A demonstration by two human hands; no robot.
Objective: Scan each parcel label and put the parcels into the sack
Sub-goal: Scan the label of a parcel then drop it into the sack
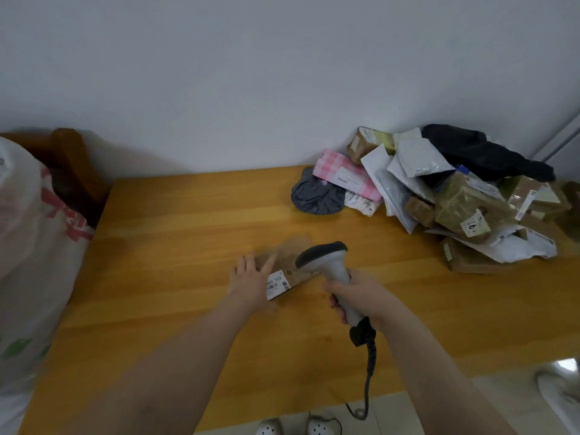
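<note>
1. While the right hand (361, 296) was clenched round the grip of the scanner (332, 271), the left hand (251, 277) lay released, fingers spread flat, with its palm side against the near-left end of a small brown parcel (290, 274) on the table (175, 233)
2. That parcel sat directly between the two hands, touching the left one and just under the scanner's dark head; its white label (277, 284) faced up at the end nearest the left hand
3. Its long axis ran from near-left to far-right, so the scanner's nose pointed roughly along it rather than square at the label; the parcel's outline was blurred, so its exact edges could not be told
4. Judging from this, the left hand was the nearer one for lifting it, and the sack (31, 246) stood well apart to the left, on that hand's side
5. Unscanned parcels (439, 196) were heaped at the far right against the wall, nearer the right arm
</note>
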